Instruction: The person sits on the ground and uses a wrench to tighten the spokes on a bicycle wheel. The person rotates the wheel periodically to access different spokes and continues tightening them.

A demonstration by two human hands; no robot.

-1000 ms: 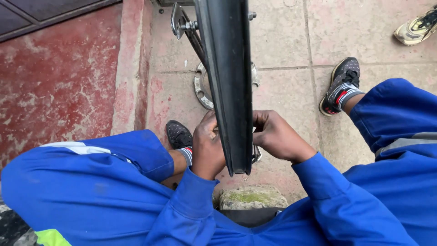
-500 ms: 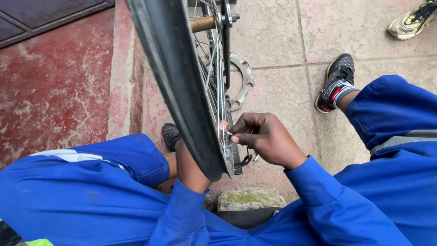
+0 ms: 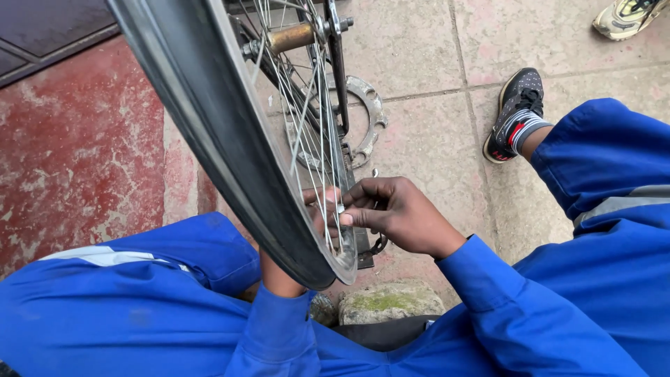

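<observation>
A bicycle wheel stands between my knees, its black tyre [image 3: 209, 119] leaning up to the left, with silver spokes and a rusty hub [image 3: 289, 38] in view. My right hand [image 3: 405, 216] is on the spoke side and pinches a small silver part at the rim with thumb and forefinger. My left hand [image 3: 315, 201] reaches round from behind the tyre. The tyre hides most of it, and only its fingertips show through the spokes, at the rim against my right fingers. Both arms are in blue coverall sleeves.
A toothed metal ring [image 3: 370, 112] lies on the paving behind the wheel. A mossy stone [image 3: 391, 304] sits under the wheel's bottom. My black shoe [image 3: 516, 115] is at right, another person's pale shoe [image 3: 628, 17] at top right. Red painted floor [image 3: 77, 153] lies left.
The wheel, seen edge-on before, now leans left so spokes and hub show. My right hand has left the tyre's outside and pinches at the rim among the spokes.
</observation>
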